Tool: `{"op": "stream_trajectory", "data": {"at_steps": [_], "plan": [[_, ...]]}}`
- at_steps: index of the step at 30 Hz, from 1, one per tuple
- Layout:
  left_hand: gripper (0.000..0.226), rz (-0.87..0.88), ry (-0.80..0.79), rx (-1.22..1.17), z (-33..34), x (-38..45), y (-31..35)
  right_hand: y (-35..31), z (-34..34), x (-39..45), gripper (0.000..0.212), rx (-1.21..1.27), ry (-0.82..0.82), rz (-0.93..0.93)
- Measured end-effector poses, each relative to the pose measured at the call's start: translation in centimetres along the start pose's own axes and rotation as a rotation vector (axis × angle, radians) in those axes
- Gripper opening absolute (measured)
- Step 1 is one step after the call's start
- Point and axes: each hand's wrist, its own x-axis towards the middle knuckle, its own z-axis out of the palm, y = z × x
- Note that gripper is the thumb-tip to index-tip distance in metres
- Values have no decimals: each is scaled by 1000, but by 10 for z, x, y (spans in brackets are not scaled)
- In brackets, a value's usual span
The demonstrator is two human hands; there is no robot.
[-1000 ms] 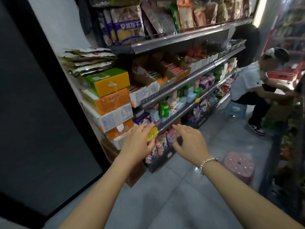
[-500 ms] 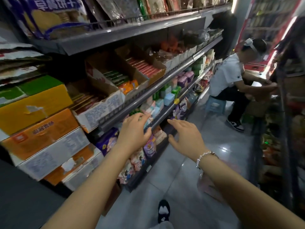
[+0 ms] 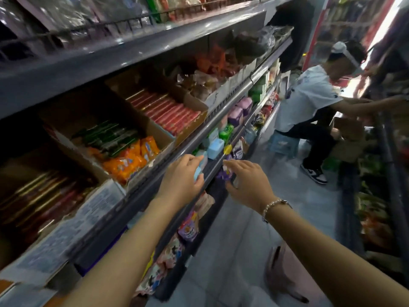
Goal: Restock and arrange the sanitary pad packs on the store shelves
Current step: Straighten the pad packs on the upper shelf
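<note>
Both forearms are bare, no sleeves reaching them. A thin beaded bracelet of small pale, silvery beads [image 3: 273,205] circles the right wrist; the left wrist wears nothing.

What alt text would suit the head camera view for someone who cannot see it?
A person's left hand grips a light blue pack at a store shelf while the right hand reaches toward purple packs. Down the aisle, another person sits on a stool.

Left hand [image 3: 180,181] now at light-blue pack [image 3: 200,166], fingers curled.
</note>
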Motion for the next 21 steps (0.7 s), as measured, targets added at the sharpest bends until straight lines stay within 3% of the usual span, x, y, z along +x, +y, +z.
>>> {"op": "stream_trajectory", "data": {"at_steps": [10, 21], "plan": [[53, -159, -16, -38, 67, 102, -21, 75, 45, 138, 53, 12, -139, -172], [48, -618, 77, -39, 123, 149, -21, 110, 94, 257, 50, 71, -412, -588]]}}
